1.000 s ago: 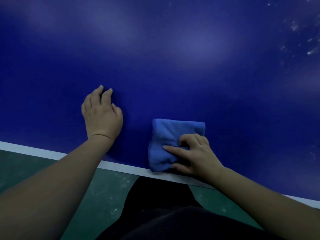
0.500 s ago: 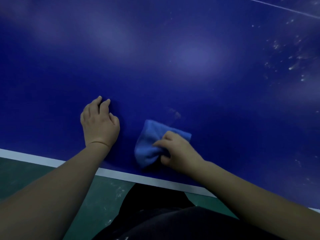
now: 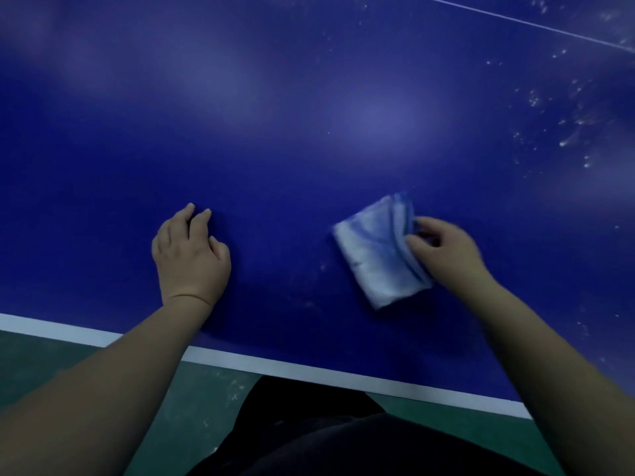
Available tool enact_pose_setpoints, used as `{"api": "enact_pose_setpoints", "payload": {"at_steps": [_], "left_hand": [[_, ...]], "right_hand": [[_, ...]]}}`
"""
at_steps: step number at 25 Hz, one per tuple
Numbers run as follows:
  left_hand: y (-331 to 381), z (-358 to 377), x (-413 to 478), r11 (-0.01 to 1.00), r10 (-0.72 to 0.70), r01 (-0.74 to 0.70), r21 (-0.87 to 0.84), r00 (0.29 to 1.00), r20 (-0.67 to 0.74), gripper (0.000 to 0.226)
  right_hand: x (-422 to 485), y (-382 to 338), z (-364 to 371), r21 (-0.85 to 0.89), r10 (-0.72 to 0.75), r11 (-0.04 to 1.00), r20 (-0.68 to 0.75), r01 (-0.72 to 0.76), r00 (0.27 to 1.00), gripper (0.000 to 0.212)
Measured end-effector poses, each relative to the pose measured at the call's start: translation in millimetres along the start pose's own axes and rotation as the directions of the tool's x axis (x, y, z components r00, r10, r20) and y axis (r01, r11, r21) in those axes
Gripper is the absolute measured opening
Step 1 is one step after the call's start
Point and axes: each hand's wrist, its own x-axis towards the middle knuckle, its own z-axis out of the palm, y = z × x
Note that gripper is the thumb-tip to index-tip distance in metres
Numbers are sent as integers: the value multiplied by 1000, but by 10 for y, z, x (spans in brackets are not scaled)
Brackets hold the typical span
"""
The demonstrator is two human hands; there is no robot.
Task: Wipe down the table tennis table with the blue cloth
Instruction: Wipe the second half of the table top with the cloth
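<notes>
The dark blue table tennis table (image 3: 309, 149) fills most of the view, with its white edge line (image 3: 309, 371) running along the near side. The folded blue cloth (image 3: 379, 250) is right of centre, its visible face pale with dust and blurred by motion. My right hand (image 3: 446, 249) pinches the cloth's right edge between thumb and fingers. My left hand (image 3: 190, 255) rests on the table to the left, well apart from the cloth, with fingers lightly curled and nothing in it.
White specks and smears of dust (image 3: 570, 132) dot the table at the far right, and a thin white line (image 3: 515, 20) crosses the top right corner. Green floor (image 3: 62, 359) and my dark clothing (image 3: 326, 427) lie below the table edge.
My right hand has moved the cloth rightwards and away from the table edge, and the cloth has turned over, now showing a pale dusty face. My left hand has stayed in place.
</notes>
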Motion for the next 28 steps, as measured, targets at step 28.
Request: {"api": "enact_pose_setpoints", "payload": {"at_steps": [28], "left_hand": [[-10, 4, 6, 1000, -2, 2, 16, 1000, 2, 43]], "right_hand": [[1035, -30, 287, -542, -224, 830, -108, 132, 969, 61]]}}
